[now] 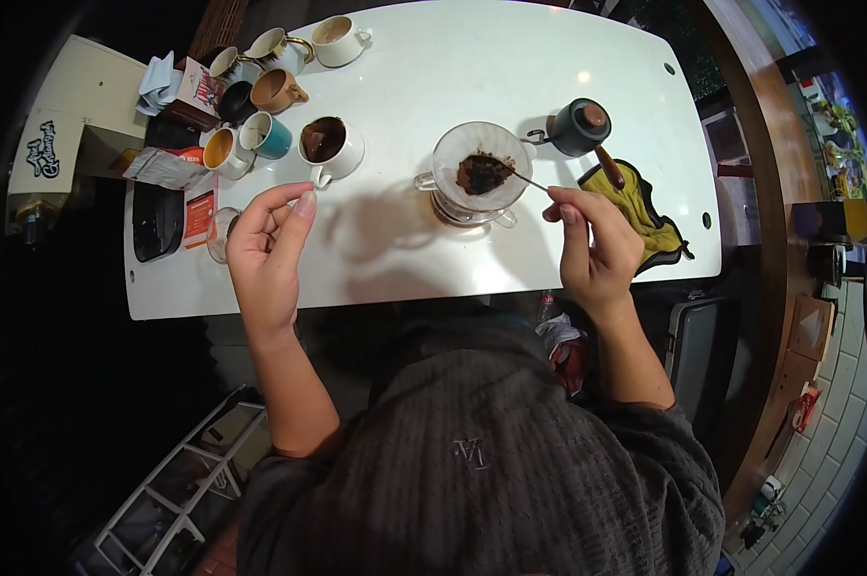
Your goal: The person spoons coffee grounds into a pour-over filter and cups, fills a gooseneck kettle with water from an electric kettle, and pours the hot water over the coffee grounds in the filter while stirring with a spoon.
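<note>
My right hand (602, 245) pinches the thin dark handle of a spoon (532, 181), whose tip is down in the dark coffee grounds (484, 175). The grounds lie in a white paper filter (453, 158), set in a clear dripper (432, 180) on a glass server (464, 213). My left hand (272, 235) is raised over the table, thumb and index fingertips together, the other fingers curled; I see nothing in it. Just beyond those fingertips is the handle of a white mug (355, 147) with dark brown contents; whether they touch, I cannot tell.
On the white table (395, 259), several cups, including a teal cup (274, 137) and a brown cup (278, 90), crowd the left. A dark kettle (580, 127) stands right of the dripper, beside a yellow-green cloth (645, 226). A black tray (157, 223) lies at the left edge.
</note>
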Demonstrator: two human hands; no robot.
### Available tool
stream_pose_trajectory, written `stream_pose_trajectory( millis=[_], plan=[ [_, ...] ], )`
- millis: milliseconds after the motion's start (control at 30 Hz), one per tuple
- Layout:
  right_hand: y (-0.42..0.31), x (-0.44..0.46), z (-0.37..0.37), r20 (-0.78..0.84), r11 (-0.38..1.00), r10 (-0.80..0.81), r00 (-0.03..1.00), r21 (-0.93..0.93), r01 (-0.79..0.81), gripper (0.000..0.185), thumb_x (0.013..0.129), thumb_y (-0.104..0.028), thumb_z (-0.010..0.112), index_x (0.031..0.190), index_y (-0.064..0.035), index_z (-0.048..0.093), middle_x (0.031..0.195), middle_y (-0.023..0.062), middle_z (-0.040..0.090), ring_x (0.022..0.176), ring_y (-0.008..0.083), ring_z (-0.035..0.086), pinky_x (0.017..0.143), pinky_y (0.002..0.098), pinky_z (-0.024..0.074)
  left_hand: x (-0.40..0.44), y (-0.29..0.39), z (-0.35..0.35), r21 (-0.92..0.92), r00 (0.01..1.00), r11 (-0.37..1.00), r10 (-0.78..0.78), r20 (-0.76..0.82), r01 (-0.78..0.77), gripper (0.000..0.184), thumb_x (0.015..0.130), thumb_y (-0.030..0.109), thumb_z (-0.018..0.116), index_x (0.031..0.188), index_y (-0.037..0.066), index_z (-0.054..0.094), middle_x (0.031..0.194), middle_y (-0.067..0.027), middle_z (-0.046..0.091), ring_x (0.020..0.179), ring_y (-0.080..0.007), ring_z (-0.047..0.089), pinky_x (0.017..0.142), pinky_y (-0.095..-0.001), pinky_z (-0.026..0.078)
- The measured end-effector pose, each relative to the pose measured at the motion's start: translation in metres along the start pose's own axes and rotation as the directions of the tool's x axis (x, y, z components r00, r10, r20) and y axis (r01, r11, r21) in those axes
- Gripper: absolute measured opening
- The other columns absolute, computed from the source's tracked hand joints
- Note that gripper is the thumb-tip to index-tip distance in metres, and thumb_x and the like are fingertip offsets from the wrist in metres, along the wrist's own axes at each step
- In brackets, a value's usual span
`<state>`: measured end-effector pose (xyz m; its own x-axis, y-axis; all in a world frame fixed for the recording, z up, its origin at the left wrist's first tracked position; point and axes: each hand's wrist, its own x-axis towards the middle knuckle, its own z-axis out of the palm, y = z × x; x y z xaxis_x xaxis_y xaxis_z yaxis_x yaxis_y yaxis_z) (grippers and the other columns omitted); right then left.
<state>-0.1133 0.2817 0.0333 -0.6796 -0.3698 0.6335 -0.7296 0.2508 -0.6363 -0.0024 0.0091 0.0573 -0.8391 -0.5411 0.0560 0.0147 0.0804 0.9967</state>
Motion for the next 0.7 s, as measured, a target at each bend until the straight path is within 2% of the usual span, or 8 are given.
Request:
stream_pose_trajectory(
  millis=[167, 267, 333, 367, 433, 500, 567, 700],
  plan=[
    [-0.004, -0.001, 0.001, -0.053, 0.998, 0.034, 0.998, -0.057, -0.037, 0.012, 0.086, 0.005, 0.058, 0.096, 0.0036, 0.064, 0.079, 0.0124, 0.066, 0.065, 0.0166, 0.065, 0.056, 0.0236, 0.0485, 0.008, -0.001, 0.003, 0.001, 0.999, 1.000, -0.008, 0.040, 0.008, 0.015, 0.089, 0.007, 0.064, 0.102, -0.001, 0.064, 0.068, 0.0084, 0.047, 0.060, 0.0016, 0.036, 0.054, -0.0155, 0.024],
    [-0.009, -0.002, 0.000, 0.048, 0.994, 0.046, 0.998, -0.097, -0.041, 0.011, 0.086, 0.004, 0.059, 0.096, 0.0036, 0.065, 0.080, 0.0127, 0.066, 0.066, 0.0167, 0.065, 0.056, 0.0237, 0.0487, 0.014, -0.010, 0.008, -0.023, 0.984, 0.998, -0.057, 0.170, 0.061, 0.016, 0.089, 0.008, 0.064, 0.103, -0.001, 0.063, 0.067, 0.0087, 0.046, 0.059, 0.0021, 0.035, 0.053, -0.0150, 0.025],
    [-0.012, -0.004, 0.001, -0.078, 0.996, 0.051, 0.996, -0.065, -0.056, 0.012, 0.086, 0.005, 0.059, 0.096, 0.0031, 0.065, 0.080, 0.0125, 0.066, 0.066, 0.0167, 0.064, 0.056, 0.0233, 0.0485, 0.017, -0.012, 0.015, -0.018, 0.980, 0.998, -0.058, 0.189, 0.063, 0.016, 0.089, 0.008, 0.064, 0.103, -0.001, 0.063, 0.067, 0.0086, 0.046, 0.059, 0.0020, 0.035, 0.052, -0.0152, 0.025],
    [-0.012, -0.004, 0.001, -0.079, 0.996, 0.051, 0.996, -0.071, -0.056, 0.012, 0.086, 0.005, 0.059, 0.096, 0.0031, 0.065, 0.080, 0.0125, 0.066, 0.066, 0.0167, 0.064, 0.056, 0.0233, 0.0485, 0.019, -0.013, 0.017, -0.007, 0.978, 0.998, -0.063, 0.198, 0.065, 0.016, 0.089, 0.009, 0.064, 0.103, -0.001, 0.063, 0.067, 0.0085, 0.045, 0.059, 0.0019, 0.035, 0.052, -0.0155, 0.025],
    [-0.012, -0.005, 0.003, 0.026, 0.990, 0.078, 0.997, -0.117, -0.075, 0.012, 0.086, 0.005, 0.060, 0.096, 0.0027, 0.065, 0.081, 0.0127, 0.066, 0.066, 0.0169, 0.064, 0.056, 0.0235, 0.0487, 0.025, -0.025, 0.019, -0.003, 0.969, 0.999, -0.047, 0.244, 0.049, 0.017, 0.089, 0.009, 0.065, 0.104, 0.000, 0.063, 0.066, 0.0087, 0.045, 0.058, 0.0014, 0.035, 0.051, -0.0162, 0.026],
    [-0.012, -0.003, 0.004, 0.013, 0.992, 0.067, 0.998, -0.106, -0.066, 0.012, 0.085, 0.005, 0.060, 0.096, 0.0027, 0.065, 0.080, 0.0128, 0.066, 0.065, 0.0169, 0.064, 0.055, 0.0237, 0.0486, 0.028, -0.030, 0.024, 0.080, 0.919, 0.991, -0.132, 0.372, 0.110, 0.019, 0.089, 0.009, 0.065, 0.106, 0.001, 0.063, 0.065, 0.0087, 0.045, 0.057, 0.0010, 0.036, 0.051, -0.0171, 0.028],
    [-0.016, 0.000, 0.003, -0.062, 0.994, 0.062, 0.996, -0.086, -0.067, 0.012, 0.085, 0.005, 0.061, 0.096, 0.0027, 0.065, 0.078, 0.0126, 0.065, 0.064, 0.0169, 0.064, 0.055, 0.0240, 0.0487, 0.031, -0.027, 0.028, 0.136, 0.902, 0.984, -0.157, 0.402, 0.111, 0.020, 0.089, 0.011, 0.065, 0.107, 0.002, 0.063, 0.064, 0.0087, 0.045, 0.058, 0.0008, 0.036, 0.051, -0.0177, 0.029],
    [-0.016, 0.001, 0.006, -0.004, 0.987, 0.111, 0.994, -0.118, -0.110, 0.012, 0.086, 0.004, 0.060, 0.096, 0.0025, 0.065, 0.077, 0.0121, 0.065, 0.065, 0.0162, 0.065, 0.056, 0.0240, 0.0489, 0.035, -0.026, 0.034, 0.200, 0.846, 0.973, -0.204, 0.493, 0.119, 0.021, 0.089, 0.013, 0.065, 0.109, 0.003, 0.063, 0.063, 0.0072, 0.045, 0.057, -0.0005, 0.037, 0.051, -0.0185, 0.032]
  ],
)
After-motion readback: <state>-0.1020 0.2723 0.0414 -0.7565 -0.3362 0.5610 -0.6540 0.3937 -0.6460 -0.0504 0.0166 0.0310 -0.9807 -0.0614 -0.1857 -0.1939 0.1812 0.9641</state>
